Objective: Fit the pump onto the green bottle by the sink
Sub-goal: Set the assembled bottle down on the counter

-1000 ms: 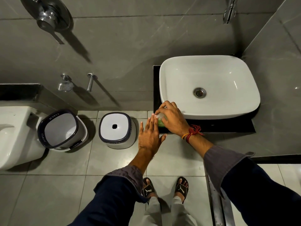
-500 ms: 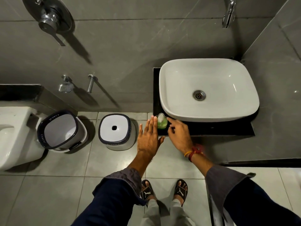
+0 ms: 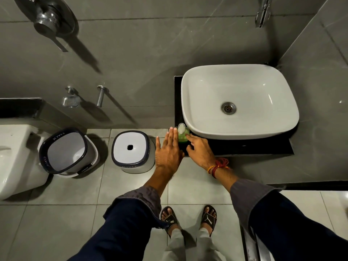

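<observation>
The green bottle (image 3: 183, 136) stands upright on the black counter (image 3: 244, 146) at the sink's front left corner, with a white pump (image 3: 181, 127) on its top. My left hand (image 3: 168, 149) is flat with fingers straight, lying against the bottle's left side. My right hand (image 3: 199, 150) sits just right of the bottle, one fingertip touching its side, the other fingers loosely curled with nothing in them. Neither hand grips the bottle.
A white sink (image 3: 239, 102) fills the counter to the right, with a tap (image 3: 262, 11) on the wall above. On the floor to the left stand a white stool (image 3: 131, 150), a tilted bucket (image 3: 66, 151) and a toilet (image 3: 13, 157). My sandalled feet (image 3: 188, 219) are below.
My right hand came off the top of the bottle and drew back to its right side, uncovering the pump. My left hand stayed flat beside the bottle.
</observation>
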